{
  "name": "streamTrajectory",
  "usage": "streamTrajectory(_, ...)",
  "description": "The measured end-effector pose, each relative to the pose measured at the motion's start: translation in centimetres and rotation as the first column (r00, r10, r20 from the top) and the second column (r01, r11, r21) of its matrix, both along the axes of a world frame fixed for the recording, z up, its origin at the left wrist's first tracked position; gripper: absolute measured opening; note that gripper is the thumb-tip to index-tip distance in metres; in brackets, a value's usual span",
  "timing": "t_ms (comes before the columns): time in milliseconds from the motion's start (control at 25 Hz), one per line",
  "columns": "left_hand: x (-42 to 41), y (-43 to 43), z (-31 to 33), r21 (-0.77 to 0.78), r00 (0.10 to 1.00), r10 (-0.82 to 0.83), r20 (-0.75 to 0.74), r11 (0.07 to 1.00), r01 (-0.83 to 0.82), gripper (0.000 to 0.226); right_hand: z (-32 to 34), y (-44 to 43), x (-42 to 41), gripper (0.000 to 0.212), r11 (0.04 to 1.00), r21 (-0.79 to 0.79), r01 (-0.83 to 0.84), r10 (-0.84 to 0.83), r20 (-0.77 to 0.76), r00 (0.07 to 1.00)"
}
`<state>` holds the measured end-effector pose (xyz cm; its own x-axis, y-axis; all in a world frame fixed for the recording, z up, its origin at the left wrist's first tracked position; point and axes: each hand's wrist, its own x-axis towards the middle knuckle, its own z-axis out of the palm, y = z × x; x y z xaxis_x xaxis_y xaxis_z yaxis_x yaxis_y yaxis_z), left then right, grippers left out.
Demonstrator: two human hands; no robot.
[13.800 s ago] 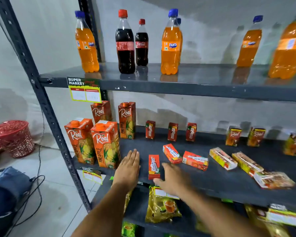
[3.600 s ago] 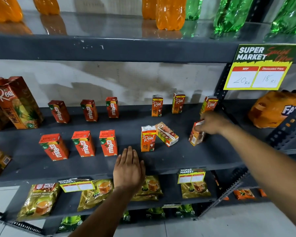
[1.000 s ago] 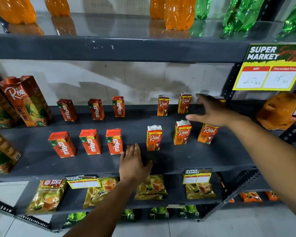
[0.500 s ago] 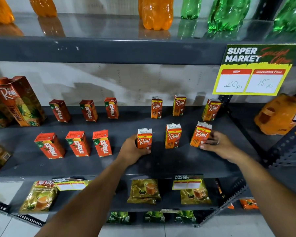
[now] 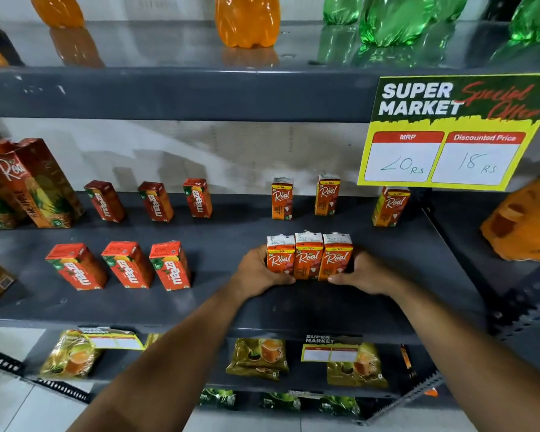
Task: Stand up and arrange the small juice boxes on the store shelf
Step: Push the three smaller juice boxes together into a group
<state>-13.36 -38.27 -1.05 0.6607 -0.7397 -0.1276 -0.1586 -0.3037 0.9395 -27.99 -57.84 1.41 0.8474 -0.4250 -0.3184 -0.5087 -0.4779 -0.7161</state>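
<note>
Three small orange Real juice boxes [image 5: 308, 256] stand upright, pressed side by side, near the front of the dark grey middle shelf [image 5: 293, 307]. My left hand [image 5: 256, 271] presses on the left box and my right hand [image 5: 365, 272] on the right box, squeezing the row together. Three more Real boxes [image 5: 326, 195] stand apart along the back of the shelf. Left of these, red Maaza boxes stand upright in a front row [image 5: 128, 265] and a back row [image 5: 155, 201], three in each.
Large Real pineapple cartons [image 5: 35, 182] stand at the far left. A yellow price sign [image 5: 443, 132] hangs from the upper shelf, which holds orange and green bottles [image 5: 387, 17]. An orange bottle pack [image 5: 524, 219] lies at right. Tea packets [image 5: 258, 357] fill the lower shelf.
Half a second ago the three front Real boxes stood apart; both hands have since pushed them together into one tight row. Earlier the lying boxes were stood up.
</note>
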Motion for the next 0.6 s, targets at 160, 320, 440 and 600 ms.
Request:
streamTrajectory(160,-0.1,-0.9,0.0,0.000,0.999,-0.041,-0.031,0.999,0.041,0.055,-1.3,0.6,0.2,0.084,0.993,-0.033,0.112,-0.112,0.003,0.994)
streamTrajectory(320,-1.9,-1.5,-0.1,0.066,0.999,-0.043,0.000,0.997,0.043,0.053,-1.1,0.2,-2.2,0.077,0.995,0.028,0.091,-0.093,0.073,0.993)
streamTrajectory(440,-5.7,-2.6,-0.4,0.070,1.000,-0.021,0.006,0.997,0.020,0.050,-1.3,-1.0,-5.6,0.057,0.994,0.000,0.105,-0.104,0.115,0.988)
streamTrajectory(600,-10.1,-4.5,-0.5,0.126,0.992,-0.035,0.125,0.992,0.020,0.055,-1.5,-2.6,-9.9,0.052,0.992,-0.059,0.113,-0.107,0.105,0.989)
